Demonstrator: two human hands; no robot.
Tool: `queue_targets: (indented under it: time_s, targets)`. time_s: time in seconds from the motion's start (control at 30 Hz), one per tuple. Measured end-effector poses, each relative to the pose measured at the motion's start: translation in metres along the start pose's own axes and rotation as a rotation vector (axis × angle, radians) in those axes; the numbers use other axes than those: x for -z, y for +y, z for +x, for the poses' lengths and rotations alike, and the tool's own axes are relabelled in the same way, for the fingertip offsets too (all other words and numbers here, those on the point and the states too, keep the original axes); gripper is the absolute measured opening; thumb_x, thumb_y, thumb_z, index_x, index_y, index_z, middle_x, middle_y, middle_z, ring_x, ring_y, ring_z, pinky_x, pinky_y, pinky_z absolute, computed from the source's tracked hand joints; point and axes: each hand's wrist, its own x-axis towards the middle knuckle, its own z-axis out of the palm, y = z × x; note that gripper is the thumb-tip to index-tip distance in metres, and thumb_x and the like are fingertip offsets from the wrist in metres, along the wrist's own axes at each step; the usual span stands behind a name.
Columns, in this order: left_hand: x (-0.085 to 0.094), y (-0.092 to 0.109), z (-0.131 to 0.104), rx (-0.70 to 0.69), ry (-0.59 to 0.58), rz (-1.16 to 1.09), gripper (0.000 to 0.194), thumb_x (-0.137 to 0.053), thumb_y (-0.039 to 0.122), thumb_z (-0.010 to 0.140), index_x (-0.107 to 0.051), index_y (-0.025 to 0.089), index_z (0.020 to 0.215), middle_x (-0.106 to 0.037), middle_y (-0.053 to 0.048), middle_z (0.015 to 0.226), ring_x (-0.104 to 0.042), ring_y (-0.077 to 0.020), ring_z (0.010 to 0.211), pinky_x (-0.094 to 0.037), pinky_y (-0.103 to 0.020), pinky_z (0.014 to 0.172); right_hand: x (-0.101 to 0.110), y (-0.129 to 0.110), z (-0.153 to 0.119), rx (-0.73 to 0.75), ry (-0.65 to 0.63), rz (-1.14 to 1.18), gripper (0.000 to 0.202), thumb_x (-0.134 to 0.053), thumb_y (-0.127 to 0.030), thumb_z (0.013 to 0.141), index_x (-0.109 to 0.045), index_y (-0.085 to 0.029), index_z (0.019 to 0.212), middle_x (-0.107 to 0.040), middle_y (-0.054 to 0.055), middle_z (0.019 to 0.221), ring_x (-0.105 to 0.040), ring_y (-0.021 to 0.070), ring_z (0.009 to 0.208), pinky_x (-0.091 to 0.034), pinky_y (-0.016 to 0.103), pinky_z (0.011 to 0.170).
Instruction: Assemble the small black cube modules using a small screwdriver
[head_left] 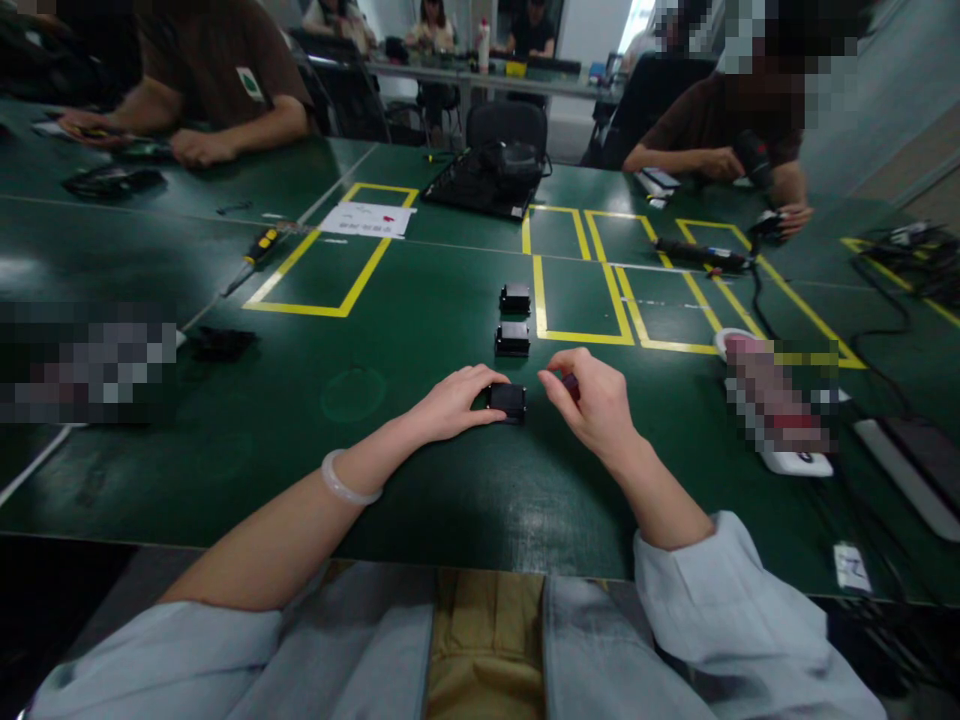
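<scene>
My left hand (pixel 457 402) is closed around the left side of a small black rectangular block (pixel 508 401) on the table, thumb at its near edge and fingers at its far edge. Just to the right, my right hand (pixel 600 408) is curled, with a small dark piece (pixel 571 385) showing between its fingers; its kind cannot be made out. It is apart from the block. Beyond my hands, two similar black blocks stand in a line, a nearer one (pixel 512 338) and a farther one (pixel 515 297).
Yellow tape rectangles (pixel 585 338) mark the green table (pixel 435 500). A yellow-black screwdriver (pixel 261 246) lies at left and a black mat (pixel 480 180) at the back. Cables and a white-edged device (pixel 799 462) are at right. Two people work across the table.
</scene>
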Motion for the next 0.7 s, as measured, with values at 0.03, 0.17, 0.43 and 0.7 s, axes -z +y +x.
queue_targets:
  time_s: [0.03, 0.17, 0.43, 0.7]
  targets:
    - [-0.0001, -0.0002, -0.0001, -0.004, 0.001, 0.000, 0.039, -0.063, 0.043, 0.089, -0.055, 0.022, 0.121, -0.060, -0.007, 0.113, -0.056, -0.0251, 0.103, -0.045, -0.037, 0.088, -0.0007, 0.0001, -0.0002, -0.006, 0.010, -0.005, 0.011, -0.050, -0.031, 0.095, -0.054, -0.021, 0.093, -0.059, 0.000, 0.071, -0.054, 0.0125, 0.059, -0.042, 0.027, 0.060]
    - [-0.0008, -0.0012, -0.0002, -0.009, 0.010, -0.002, 0.039, -0.063, 0.043, 0.089, -0.055, 0.023, 0.121, -0.060, -0.007, 0.113, -0.056, -0.0249, 0.103, -0.044, -0.037, 0.089, -0.0045, 0.0011, -0.0025, -0.018, 0.058, 0.012, 0.010, -0.049, -0.029, 0.096, -0.051, -0.021, 0.101, -0.058, -0.001, 0.073, -0.055, 0.0119, 0.059, -0.043, 0.025, 0.058]
    - [-0.0010, -0.0008, 0.0003, -0.013, 0.013, -0.004, 0.039, -0.064, 0.043, 0.088, -0.056, 0.022, 0.121, -0.061, -0.007, 0.113, -0.056, -0.0253, 0.104, -0.044, -0.037, 0.089, -0.0064, 0.0026, -0.0058, 0.007, 0.071, 0.020, 0.006, -0.052, -0.027, 0.094, -0.050, -0.021, 0.096, -0.056, -0.002, 0.073, -0.052, 0.0108, 0.057, -0.041, 0.025, 0.056]
    - [-0.0018, -0.0023, -0.0001, -0.013, 0.015, -0.011, 0.040, -0.063, 0.043, 0.089, -0.056, 0.022, 0.122, -0.061, -0.007, 0.113, -0.056, -0.0252, 0.103, -0.044, -0.037, 0.089, -0.0023, 0.0014, -0.0020, 0.014, 0.080, 0.000, 0.011, -0.053, -0.028, 0.094, -0.053, -0.021, 0.084, -0.060, 0.000, 0.070, -0.048, 0.0114, 0.057, -0.039, 0.026, 0.059]
